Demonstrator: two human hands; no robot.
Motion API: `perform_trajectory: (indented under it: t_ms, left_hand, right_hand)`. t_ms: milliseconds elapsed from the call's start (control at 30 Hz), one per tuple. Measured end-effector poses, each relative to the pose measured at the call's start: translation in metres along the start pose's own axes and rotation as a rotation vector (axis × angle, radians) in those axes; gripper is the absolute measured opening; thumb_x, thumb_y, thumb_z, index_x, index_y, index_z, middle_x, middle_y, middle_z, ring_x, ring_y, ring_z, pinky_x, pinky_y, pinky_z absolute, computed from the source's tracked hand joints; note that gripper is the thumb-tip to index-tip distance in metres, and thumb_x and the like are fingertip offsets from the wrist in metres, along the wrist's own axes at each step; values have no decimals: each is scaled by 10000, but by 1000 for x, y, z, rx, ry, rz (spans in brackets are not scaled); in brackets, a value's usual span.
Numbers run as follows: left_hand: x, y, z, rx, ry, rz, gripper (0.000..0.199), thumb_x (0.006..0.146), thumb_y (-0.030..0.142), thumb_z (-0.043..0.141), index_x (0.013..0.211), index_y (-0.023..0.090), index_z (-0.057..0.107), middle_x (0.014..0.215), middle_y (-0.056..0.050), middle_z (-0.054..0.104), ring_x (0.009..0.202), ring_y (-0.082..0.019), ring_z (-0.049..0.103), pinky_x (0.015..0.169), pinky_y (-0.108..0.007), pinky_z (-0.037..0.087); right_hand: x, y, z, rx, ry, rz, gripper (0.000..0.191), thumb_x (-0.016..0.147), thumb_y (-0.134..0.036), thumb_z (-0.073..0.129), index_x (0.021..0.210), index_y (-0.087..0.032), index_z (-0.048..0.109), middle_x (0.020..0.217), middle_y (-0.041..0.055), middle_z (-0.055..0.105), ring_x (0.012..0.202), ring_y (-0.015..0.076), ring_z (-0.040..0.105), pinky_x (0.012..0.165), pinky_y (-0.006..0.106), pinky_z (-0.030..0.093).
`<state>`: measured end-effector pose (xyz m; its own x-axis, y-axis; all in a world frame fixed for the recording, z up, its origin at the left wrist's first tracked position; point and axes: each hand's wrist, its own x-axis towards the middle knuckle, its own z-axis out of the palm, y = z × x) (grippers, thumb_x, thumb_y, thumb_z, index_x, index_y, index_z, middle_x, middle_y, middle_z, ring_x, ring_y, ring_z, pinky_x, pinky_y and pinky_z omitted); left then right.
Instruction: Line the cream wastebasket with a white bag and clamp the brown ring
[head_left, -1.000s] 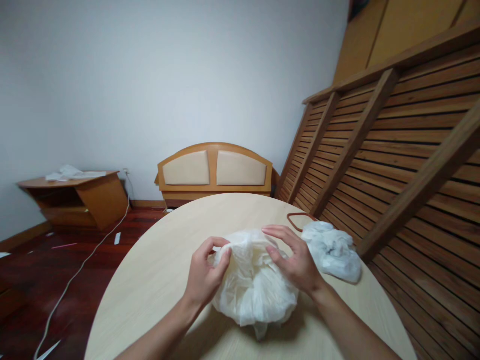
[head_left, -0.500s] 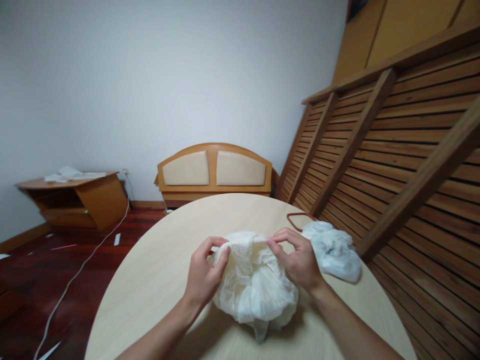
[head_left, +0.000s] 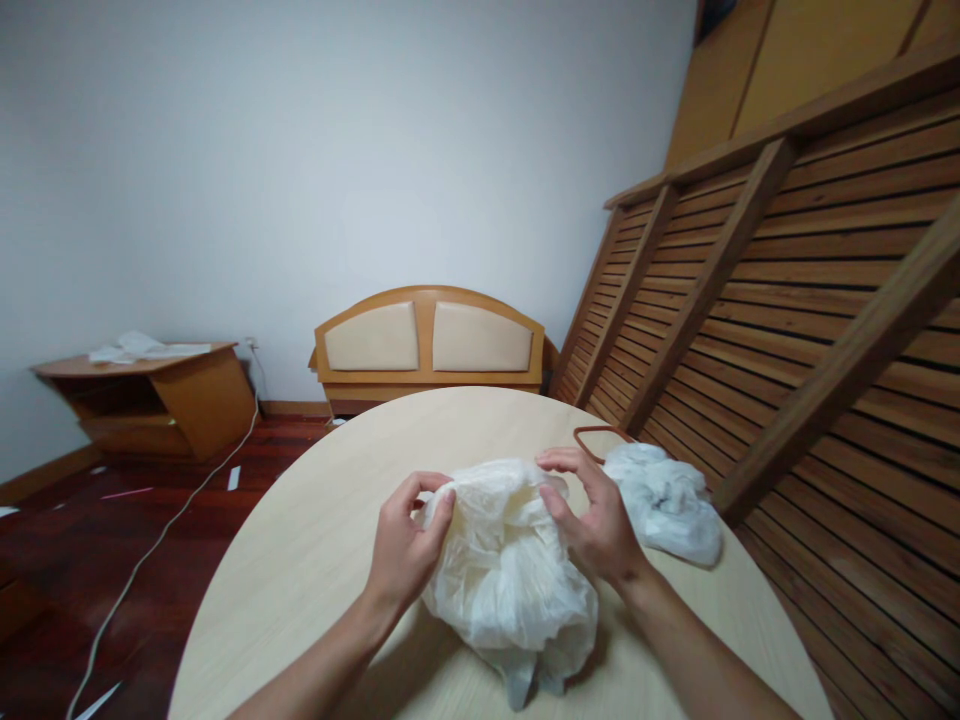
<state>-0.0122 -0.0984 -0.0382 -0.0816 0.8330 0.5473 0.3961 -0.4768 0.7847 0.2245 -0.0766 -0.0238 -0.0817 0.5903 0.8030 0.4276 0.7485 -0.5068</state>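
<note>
At lower centre, a crinkled, translucent white plastic bag [head_left: 517,590] bulges on the round pale table [head_left: 300,560], contents unclear, its rim pinched by the left hand [head_left: 409,540], the right hand's [head_left: 600,520] thumb and forefinger parted beside it.

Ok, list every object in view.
Bag: one, white, lower centre
Bundle: one, white, table right
Loop: one, brown, near bundle
Table: one, pale, centre
Headboard: one, tan, back
Slatted panel: one, brown, right
Cupboard: one, tan, top right
Cabinet: one, brown, left
Papers: count unclear, white, on cabinet
Socket: one, pale, wall
Cord: one, white, floor
Strip: one, pink, floor
Scraps: several, white, floor
Left hand: one, bare, pinching bag
Right hand: one, bare, by bag
</note>
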Motion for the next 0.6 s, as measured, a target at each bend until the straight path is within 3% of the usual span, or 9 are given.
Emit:
perform_trajectory:
  t_ms: [100,200,333,500,600]
  left_hand:
    - [-1,1,0,7,-8,10,250,925,419,572,864,200,678,930,-55,744,902,-211,683,759,-305,480]
    - [0,2,0,19,-5,24,245,920,414,573,851,199,668,931,-59,743,897,-212,683,751,-304,482]
    - [1,2,0,41,17,38,235,916,406,571,845,200,658,946,-62,740,905,-215,683,758,-308,485]
    - [2,-1,-1,30,49,17,255,915,427,568,839,199,652,944,-68,739,907,-221,683,767,-320,494]
    - [2,-1,0,28,49,24,254,918,422,563,844,197,654,939,-69,736,900,-221,681,764,-323,496]
  right_hand:
    - [0,-8,3,1,-80,28,105,896,-275,656,960,-228,724,961,52,745,930,211,698,862,346,550]
    - [0,-8,3,-1,-65,110,107,902,-297,672,885,-221,745,864,44,757,813,198,708,770,324,560]
    - [2,-3,1,-61,-67,113,172,906,-296,657,763,-214,707,759,35,730,716,194,688,698,322,545]
    - [-1,-12,-2,-294,21,-140,126,916,-216,597,806,-233,656,812,52,718,801,221,672,768,380,533]
    - [-8,-32,4,-307,-153,-309,124,934,-198,567,926,-233,686,886,56,750,829,214,688,782,366,537]
